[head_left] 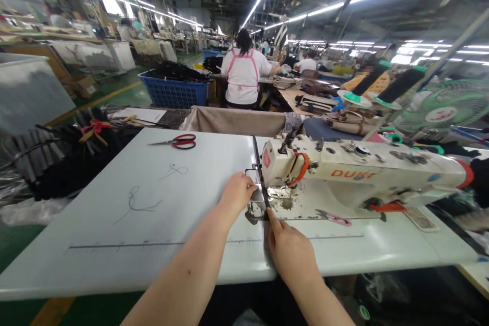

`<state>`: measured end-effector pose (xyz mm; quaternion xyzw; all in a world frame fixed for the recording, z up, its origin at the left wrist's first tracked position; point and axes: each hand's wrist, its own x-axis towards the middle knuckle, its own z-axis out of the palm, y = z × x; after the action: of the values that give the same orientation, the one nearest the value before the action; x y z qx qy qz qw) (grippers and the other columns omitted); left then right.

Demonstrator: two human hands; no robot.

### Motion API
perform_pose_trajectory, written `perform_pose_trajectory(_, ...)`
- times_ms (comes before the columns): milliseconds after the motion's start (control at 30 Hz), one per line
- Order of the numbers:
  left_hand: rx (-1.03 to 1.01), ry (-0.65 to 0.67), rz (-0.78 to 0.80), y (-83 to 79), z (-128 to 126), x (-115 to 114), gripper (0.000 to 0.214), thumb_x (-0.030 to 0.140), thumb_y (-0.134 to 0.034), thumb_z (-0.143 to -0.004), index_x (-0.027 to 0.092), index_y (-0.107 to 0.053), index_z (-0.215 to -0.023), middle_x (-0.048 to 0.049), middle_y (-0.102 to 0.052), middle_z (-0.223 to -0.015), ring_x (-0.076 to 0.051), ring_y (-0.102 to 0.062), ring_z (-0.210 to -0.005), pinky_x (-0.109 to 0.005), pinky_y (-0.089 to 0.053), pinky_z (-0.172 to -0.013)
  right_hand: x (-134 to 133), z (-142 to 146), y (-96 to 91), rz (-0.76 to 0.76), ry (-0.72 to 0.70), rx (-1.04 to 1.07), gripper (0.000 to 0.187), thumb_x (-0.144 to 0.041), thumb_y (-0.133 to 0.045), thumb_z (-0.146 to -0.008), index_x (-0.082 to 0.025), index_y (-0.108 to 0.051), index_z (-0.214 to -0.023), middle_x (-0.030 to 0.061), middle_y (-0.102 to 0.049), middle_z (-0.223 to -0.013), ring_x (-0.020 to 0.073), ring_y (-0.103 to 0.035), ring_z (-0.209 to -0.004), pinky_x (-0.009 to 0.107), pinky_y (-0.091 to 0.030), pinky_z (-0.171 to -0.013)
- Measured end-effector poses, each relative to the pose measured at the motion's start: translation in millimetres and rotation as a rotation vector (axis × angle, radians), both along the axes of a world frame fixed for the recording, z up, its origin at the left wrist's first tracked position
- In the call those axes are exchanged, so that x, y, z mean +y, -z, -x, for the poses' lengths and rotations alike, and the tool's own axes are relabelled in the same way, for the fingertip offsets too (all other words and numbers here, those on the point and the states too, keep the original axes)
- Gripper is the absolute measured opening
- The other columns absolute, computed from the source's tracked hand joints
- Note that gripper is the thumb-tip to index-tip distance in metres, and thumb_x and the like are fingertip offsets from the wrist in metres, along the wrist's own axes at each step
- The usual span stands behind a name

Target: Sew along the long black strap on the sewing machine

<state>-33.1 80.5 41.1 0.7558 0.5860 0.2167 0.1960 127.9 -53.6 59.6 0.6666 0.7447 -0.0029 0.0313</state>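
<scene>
A narrow black strip (256, 150) runs front to back across the sewing machine's bed, passing beside the needle area. My left hand (236, 196) is closed in a pinch just left of the strip, over the metal plate; what its fingertips hold, if anything, is too small to tell. At the strip's near end is my right hand (293, 248), index finger stretched along it and the other fingers curled under. Its thumb is hidden. The white sewing machine (359, 168) stands to the right of both hands, its head close to the strip.
Red-handled scissors (184, 141) and loose threads (133, 204) lie on the white tabletop (103, 188). Pink thread snips (338, 219) rest on the machine bed. Behind are a fabric-lined bin (237, 121), a blue basket (175, 89) and a seated person (246, 74). Thread cones (401, 86) stand right.
</scene>
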Motion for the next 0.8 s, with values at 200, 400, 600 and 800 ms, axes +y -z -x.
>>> perform_pose_trajectory(200,-0.021,-0.023,0.018,-2.3,-1.0,0.4,0.013,0.029,-0.071,-0.094,0.022,-0.081,-0.096,-0.0072,-0.071,-0.101,-0.025,-0.066,-0.108,-0.034,-0.048,-0.097,2.3,-0.4,-0.3,-0.008,0.007,-0.016,0.053,-0.015,-0.051,-0.102,-0.017,-0.053,-0.155,0.0118,-0.084,-0.102,0.0273,-0.082,-0.085,0.032,-0.06,-0.068)
perform_pose_trajectory(400,-0.064,-0.062,0.039,-0.9,-3.1,9.8,0.016,0.033,-0.068,-0.095,0.024,-0.081,-0.099,-0.0077,-0.071,-0.108,-0.025,-0.064,-0.114,-0.037,-0.043,-0.108,0.7,-6.1,13.4,-0.091,-0.025,-0.03,0.053,-0.015,-0.05,-0.1,-0.018,-0.055,-0.153,0.01,-0.084,-0.102,0.0239,-0.082,-0.081,0.028,-0.058,-0.064)
perform_pose_trajectory(600,-0.083,-0.156,0.097,1.1,-15.2,48.8,0.027,0.038,-0.062,-0.098,0.019,-0.076,-0.112,-0.0131,-0.068,-0.123,-0.028,-0.059,-0.125,-0.038,-0.04,-0.11,-6.6,-16.5,39.8,-0.329,-0.072,0.122,0.046,-0.023,-0.045,-0.103,-0.016,-0.06,-0.146,0.0118,-0.083,-0.106,0.024,-0.08,-0.084,0.03,-0.062,-0.072)
perform_pose_trajectory(800,-0.073,-0.17,0.13,-3.2,-34.5,76.2,0.033,0.027,-0.065,-0.09,0.018,-0.071,-0.121,-0.0161,-0.063,-0.133,-0.034,-0.052,-0.133,-0.043,-0.039,-0.109,-10.2,-23.6,48.4,-0.394,-0.09,0.261,0.042,-0.029,-0.042,-0.106,-0.015,-0.063,-0.14,0.0149,-0.083,-0.113,0.0265,-0.081,-0.093,0.035,-0.065,-0.082)
